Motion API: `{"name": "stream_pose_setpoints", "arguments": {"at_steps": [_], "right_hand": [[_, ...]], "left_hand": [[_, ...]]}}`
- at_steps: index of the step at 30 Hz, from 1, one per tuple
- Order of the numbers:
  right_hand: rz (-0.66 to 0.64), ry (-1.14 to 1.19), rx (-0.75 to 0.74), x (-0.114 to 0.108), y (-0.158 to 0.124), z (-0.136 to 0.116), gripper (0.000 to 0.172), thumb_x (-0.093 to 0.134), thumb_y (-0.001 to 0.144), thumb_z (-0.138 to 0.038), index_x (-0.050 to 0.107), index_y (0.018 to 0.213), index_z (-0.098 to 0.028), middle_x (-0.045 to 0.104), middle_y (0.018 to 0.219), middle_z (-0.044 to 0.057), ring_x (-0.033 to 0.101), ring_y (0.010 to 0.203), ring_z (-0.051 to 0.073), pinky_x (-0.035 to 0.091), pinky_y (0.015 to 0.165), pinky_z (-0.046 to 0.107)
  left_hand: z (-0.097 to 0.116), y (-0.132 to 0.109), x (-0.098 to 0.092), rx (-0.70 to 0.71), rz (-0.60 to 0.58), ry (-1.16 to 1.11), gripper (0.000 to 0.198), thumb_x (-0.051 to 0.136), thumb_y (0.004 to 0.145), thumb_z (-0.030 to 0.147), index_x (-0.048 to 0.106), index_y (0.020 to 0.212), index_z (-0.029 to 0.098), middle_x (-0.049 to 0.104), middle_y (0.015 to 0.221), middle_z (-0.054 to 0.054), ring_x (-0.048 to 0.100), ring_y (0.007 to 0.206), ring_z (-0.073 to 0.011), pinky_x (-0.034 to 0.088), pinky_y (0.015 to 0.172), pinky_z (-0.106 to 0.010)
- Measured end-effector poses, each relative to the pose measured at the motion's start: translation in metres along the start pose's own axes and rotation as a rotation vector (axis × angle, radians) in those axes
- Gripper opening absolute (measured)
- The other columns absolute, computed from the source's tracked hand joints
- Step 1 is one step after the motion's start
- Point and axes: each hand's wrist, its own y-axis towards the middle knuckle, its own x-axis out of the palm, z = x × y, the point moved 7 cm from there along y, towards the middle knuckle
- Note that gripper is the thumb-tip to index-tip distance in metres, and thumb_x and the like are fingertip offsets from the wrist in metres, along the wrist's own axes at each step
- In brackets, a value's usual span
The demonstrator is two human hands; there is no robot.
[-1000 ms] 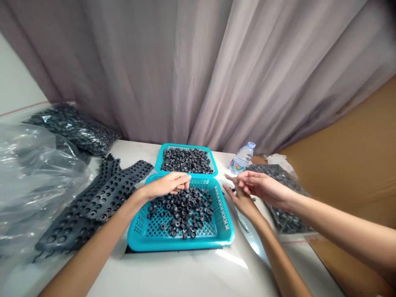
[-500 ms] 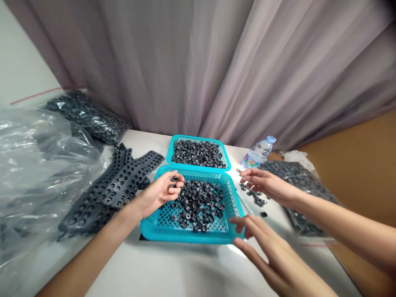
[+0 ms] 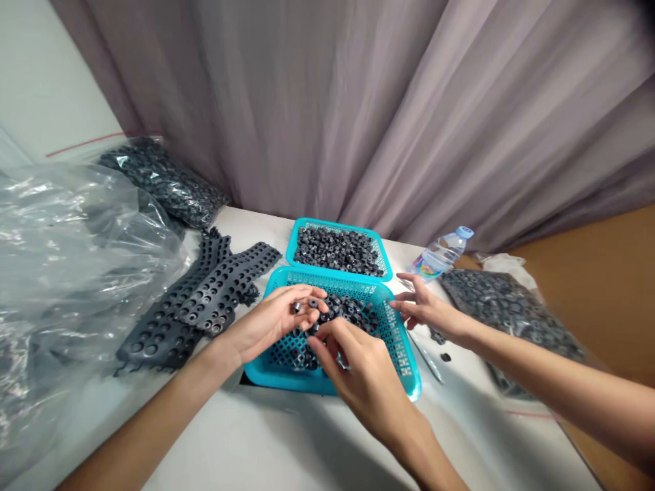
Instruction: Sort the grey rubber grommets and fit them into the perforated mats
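Observation:
My left hand (image 3: pixel 279 322) is palm up over the near turquoise basket (image 3: pixel 413 382). Its curled fingers cradle a few small black ring-shaped parts (image 3: pixel 313 303), one of them lying toward the palm. My right hand (image 3: pixel 366 372) reaches over the basket's front rim, thumb and fingertips pinched at the left fingertips. A small dark part shows at that pinch, partly hidden. Many more loose black parts (image 3: pixel 353 310) lie in the basket beneath both hands.
A co-worker's hand (image 3: pixel 427 310) is at the basket's right side. Behind stands another filled turquoise basket (image 3: pixel 386 269). Dark moulded sheets with round holes (image 3: pixel 220 290) and plastic bags (image 3: pixel 76 232) lie left; a water bottle (image 3: pixel 443 254) and bag of black parts (image 3: pixel 506 307) are right.
My right hand has moved left from the basket's right corner to meet my left fingertips. The co-worker's hand has come closer to the basket. The view has shifted slightly.

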Motion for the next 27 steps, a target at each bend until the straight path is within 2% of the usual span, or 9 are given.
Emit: {"name": "stream_pose_setpoints", "arguments": {"at_steps": [2, 4, 7, 9, 12, 15, 21, 24, 27], "right_hand": [[0.147, 0.033, 0.036, 0.000, -0.005, 0.009, 0.009, 0.054, 0.107, -0.030, 0.058, 0.108, -0.022, 0.064, 0.090, 0.002, 0.062, 0.073, 0.015, 0.044, 0.063, 0.027], [0.240, 0.067, 0.074, 0.000, -0.009, 0.015, 0.009, 0.058, 0.105, -0.029, 0.057, 0.111, -0.023, 0.061, 0.088, 0.001, 0.060, 0.070, 0.014, 0.045, 0.061, 0.026], [0.364, 0.092, 0.101, -0.012, -0.012, 0.020, 0.022, 0.067, 0.099, -0.030, 0.055, 0.117, -0.024, 0.057, 0.090, 0.001, 0.056, 0.068, 0.015, 0.047, 0.061, 0.028], [0.412, 0.059, 0.083, -0.021, -0.013, 0.017, 0.031, 0.070, 0.096, -0.030, 0.057, 0.123, -0.025, 0.057, 0.097, 0.004, 0.057, 0.075, 0.017, 0.051, 0.066, 0.030], [0.379, 0.020, 0.068, -0.023, -0.010, 0.013, 0.035, 0.070, 0.095, -0.028, 0.062, 0.129, -0.029, 0.055, 0.107, 0.006, 0.060, 0.091, 0.021, 0.055, 0.077, 0.036], [0.343, 0.075, 0.083, -0.020, -0.009, 0.012, 0.033, 0.068, 0.096, -0.024, 0.066, 0.128, -0.032, 0.053, 0.109, 0.007, 0.061, 0.097, 0.023, 0.057, 0.083, 0.038], [0.357, 0.235, 0.151, -0.017, -0.009, 0.018, 0.014, 0.066, 0.095, -0.020, 0.070, 0.107, -0.026, 0.057, 0.104, 0.007, 0.062, 0.095, 0.022, 0.057, 0.078, 0.036], [0.381, 0.248, 0.149, -0.019, -0.010, 0.019, 0.006, 0.066, 0.096, -0.020, 0.068, 0.098, -0.025, 0.063, 0.106, 0.006, 0.064, 0.100, 0.023, 0.056, 0.082, 0.038], [0.402, 0.212, 0.087, -0.023, -0.012, 0.013, 0.009, 0.066, 0.097, -0.019, 0.068, 0.101, -0.026, 0.069, 0.108, 0.005, 0.065, 0.107, 0.025, 0.053, 0.095, 0.044]], "left_hand": [[-0.003, -0.004, 0.003, -0.001, 0.010, -0.009, 0.020, 0.060, 0.099, 0.018, 0.076, 0.108, 0.007, 0.073, 0.106, -0.013, 0.068, 0.088, -0.0147, 0.057, 0.077, -0.021], [-0.006, -0.006, 0.006, -0.015, 0.027, -0.033, 0.020, 0.061, 0.098, 0.015, 0.077, 0.106, 0.007, 0.075, 0.109, -0.014, 0.071, 0.098, -0.0177, 0.058, 0.088, -0.024], [-0.010, -0.009, 0.013, -0.048, 0.010, -0.071, 0.022, 0.060, 0.100, 0.017, 0.077, 0.108, 0.006, 0.075, 0.115, -0.018, 0.073, 0.105, -0.0235, 0.057, 0.100, -0.032], [-0.013, -0.011, 0.018, -0.073, -0.011, -0.114, 0.024, 0.059, 0.101, 0.020, 0.076, 0.110, 0.005, 0.073, 0.122, -0.020, 0.072, 0.112, -0.0280, 0.055, 0.105, -0.038], [-0.017, -0.015, 0.024, -0.089, -0.027, -0.165, 0.026, 0.057, 0.103, 0.021, 0.076, 0.112, 0.007, 0.072, 0.125, -0.019, 0.071, 0.116, -0.0299, 0.054, 0.108, -0.041], [-0.019, -0.019, 0.027, -0.085, -0.010, -0.177, 0.026, 0.055, 0.103, 0.020, 0.077, 0.111, 0.008, 0.073, 0.122, -0.017, 0.071, 0.116, -0.0284, 0.053, 0.109, -0.040], [-0.018, -0.020, 0.031, -0.081, -0.063, -0.160, 0.027, 0.056, 0.103, 0.021, 0.077, 0.112, 0.007, 0.074, 0.100, -0.013, 0.070, 0.112, -0.0270, 0.052, 0.109, -0.041], [-0.017, -0.020, 0.025, -0.060, -0.013, -0.111, 0.026, 0.056, 0.102, 0.021, 0.078, 0.112, 0.010, 0.074, 0.105, -0.013, 0.069, 0.109, -0.0229, 0.054, 0.105, -0.037], [-0.016, -0.018, 0.016, -0.026, 0.057, -0.063, 0.020, 0.064, 0.098, 0.024, 0.077, 0.107, 0.012, 0.073, 0.112, -0.012, 0.068, 0.107, -0.0232, 0.056, 0.098, -0.036]]}}
